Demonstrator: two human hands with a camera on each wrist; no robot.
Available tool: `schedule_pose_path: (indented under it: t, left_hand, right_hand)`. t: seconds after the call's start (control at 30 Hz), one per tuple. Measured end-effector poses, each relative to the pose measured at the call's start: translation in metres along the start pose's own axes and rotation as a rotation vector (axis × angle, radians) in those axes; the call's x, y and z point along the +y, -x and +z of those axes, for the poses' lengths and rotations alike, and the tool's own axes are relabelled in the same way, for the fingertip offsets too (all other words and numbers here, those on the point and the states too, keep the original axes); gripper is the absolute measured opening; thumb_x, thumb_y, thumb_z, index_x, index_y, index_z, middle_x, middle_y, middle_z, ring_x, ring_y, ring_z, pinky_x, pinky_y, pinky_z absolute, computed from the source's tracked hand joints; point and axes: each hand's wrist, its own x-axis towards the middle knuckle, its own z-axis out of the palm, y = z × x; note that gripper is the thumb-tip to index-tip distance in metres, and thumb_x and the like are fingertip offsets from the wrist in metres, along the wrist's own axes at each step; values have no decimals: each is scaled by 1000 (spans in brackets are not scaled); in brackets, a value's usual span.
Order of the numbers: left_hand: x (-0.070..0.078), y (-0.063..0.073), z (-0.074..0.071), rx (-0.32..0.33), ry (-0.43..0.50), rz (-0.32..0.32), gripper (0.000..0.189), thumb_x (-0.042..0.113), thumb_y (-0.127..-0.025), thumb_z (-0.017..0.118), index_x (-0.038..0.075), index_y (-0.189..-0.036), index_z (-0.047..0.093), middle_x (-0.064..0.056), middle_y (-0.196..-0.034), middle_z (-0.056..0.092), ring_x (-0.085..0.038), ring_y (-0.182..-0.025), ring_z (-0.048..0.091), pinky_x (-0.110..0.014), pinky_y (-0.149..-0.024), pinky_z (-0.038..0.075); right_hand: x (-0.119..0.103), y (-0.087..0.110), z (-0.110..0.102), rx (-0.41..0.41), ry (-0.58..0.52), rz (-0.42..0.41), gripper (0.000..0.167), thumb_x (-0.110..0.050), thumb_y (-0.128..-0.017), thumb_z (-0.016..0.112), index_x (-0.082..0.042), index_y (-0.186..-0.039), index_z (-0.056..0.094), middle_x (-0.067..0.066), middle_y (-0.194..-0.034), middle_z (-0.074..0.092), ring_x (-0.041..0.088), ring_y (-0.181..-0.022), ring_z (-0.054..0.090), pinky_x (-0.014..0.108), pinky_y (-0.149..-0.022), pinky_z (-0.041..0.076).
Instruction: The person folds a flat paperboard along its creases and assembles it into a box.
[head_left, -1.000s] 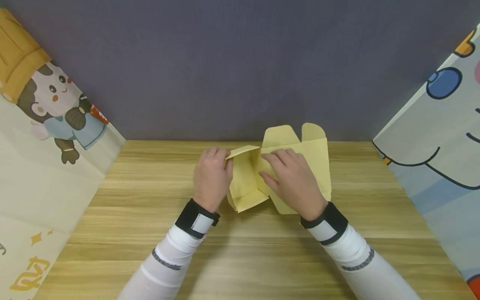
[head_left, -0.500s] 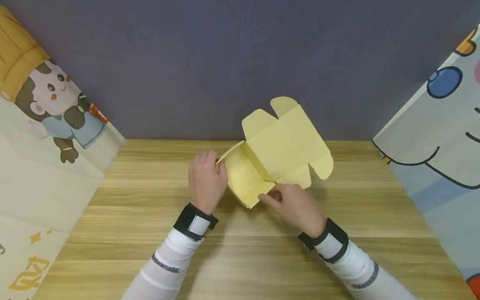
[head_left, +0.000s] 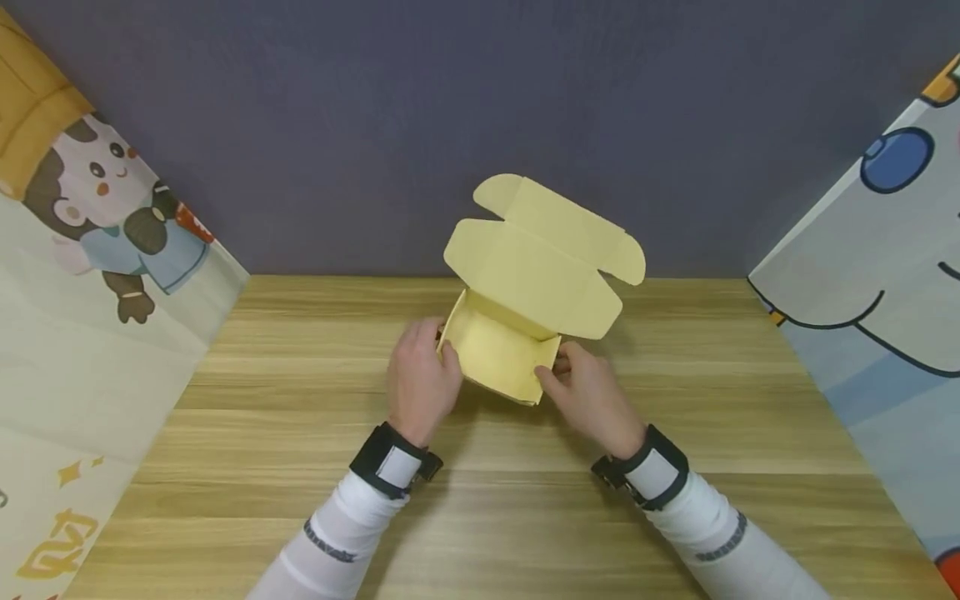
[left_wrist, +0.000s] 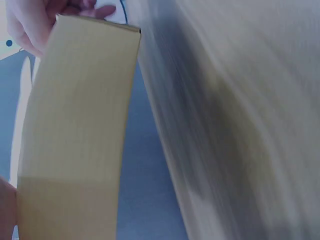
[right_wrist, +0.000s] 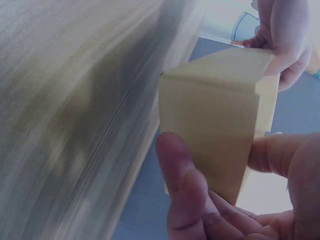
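Observation:
A yellow cardboard box (head_left: 491, 346) is held between both hands, its lid (head_left: 536, 271) folded back with the side flaps spread out. Its inside holds nothing. My left hand (head_left: 423, 371) grips the box's left side wall, thumb on the inner side. At the right side wall, my right hand (head_left: 592, 396) pinches the cardboard, thumb inside and fingers outside. In the right wrist view those fingers (right_wrist: 187, 200) curl against the outer face of the side wall (right_wrist: 207, 130). The left wrist view shows the box's long front wall (left_wrist: 80, 120), raised off the table.
The wood-grain table (head_left: 480, 517) spreads under the arms. A dark grey panel (head_left: 375, 150) rises behind it. Printed cartoon panels stand at the left (head_left: 97, 350) and right (head_left: 847, 267).
The box has turned so its lid points away rather than to the right. My right hand has left the lid area and taken hold of the right side wall; the left kept its grip.

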Motion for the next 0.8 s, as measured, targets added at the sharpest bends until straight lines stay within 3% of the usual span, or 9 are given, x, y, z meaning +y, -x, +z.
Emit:
schedule_pose_path:
  t: [0.17,0.33,0.47,0.8]
  left_hand:
    - [0,7,1,-85,66,-46,40,4,-90,67,-1,-129,71,-14,-106,71,-29,-88,69,-44,-70,59]
    - [-4,12,1,-175,197,-98,33,15,-97,69,-3,-124,73,-10,-94,70,-20,-71,66,-35,-61,57]
    - [-8,15,0,-233,253,-142,27,19,-104,63,-1,-118,75,-8,-95,71,-14,-66,65,-32,-58,57]
    - [-14,18,-4,-379,363,-303,27,16,-103,59,-2,-118,72,-10,-98,72,-20,-56,68,-35,-49,57]
  right_hand:
    - [5,-5,-4,-11,-16,16,21,-14,-105,63,4,-114,64,16,-102,74,23,-85,72,39,-73,61]
    - [11,-8,-9,-2,40,-4,10,-10,-102,60,-1,-102,63,8,-85,65,17,-70,59,32,-61,51]
    - [14,-9,-11,-2,97,-19,9,-9,-100,61,-4,-92,61,3,-75,55,16,-64,51,30,-57,43]
    - [19,-10,-8,-56,137,-23,8,-9,-98,61,-2,-95,66,4,-77,62,16,-63,55,31,-58,47]
